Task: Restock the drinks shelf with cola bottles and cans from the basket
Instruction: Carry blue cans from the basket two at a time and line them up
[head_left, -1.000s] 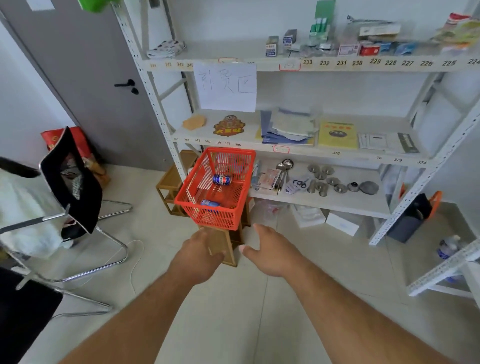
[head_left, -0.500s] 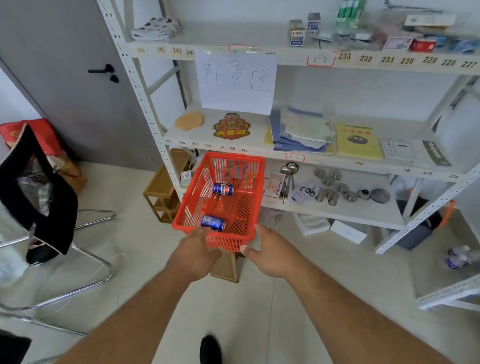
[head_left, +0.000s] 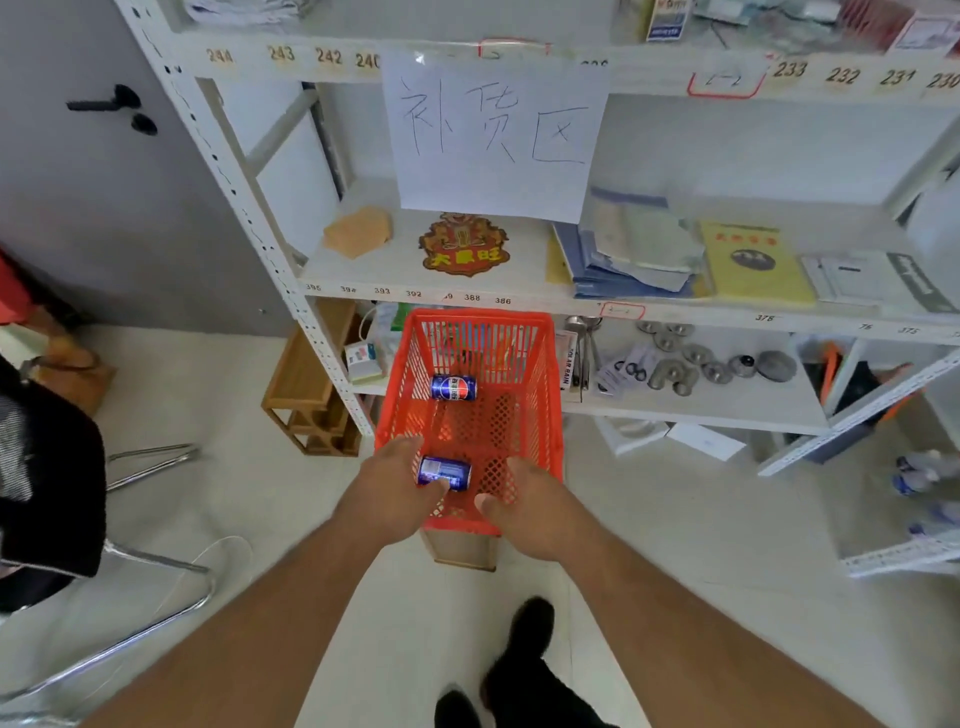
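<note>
A red plastic basket (head_left: 551, 395) stands on a wooden stool in front of the white shelf unit (head_left: 332, 364). Two blue cola cans lie on their sides in it: a far can (head_left: 454, 388) and a near can (head_left: 448, 471). My left hand (head_left: 395, 488) reaches into the basket and holds the near can, with the thumb on its near side and the fingers round its left end. My right hand (head_left: 524, 499) hovers over the basket's near right corner with relaxed fingers and holds nothing. I see no bottles in the basket.
A handwritten paper sign (head_left: 493, 135) hangs over the middle shelf, which carries booklets (head_left: 748, 260) and a sticker. Metal parts (head_left: 675, 364) lie on the lower shelf. A wooden rack (head_left: 306, 395) stands to the left of the basket and a chair (head_left: 62, 467) stands at far left. My feet show below.
I have stepped closer to the basket. Both hands moved forward from its near rim; the left hand went inside and took hold of the near can.
</note>
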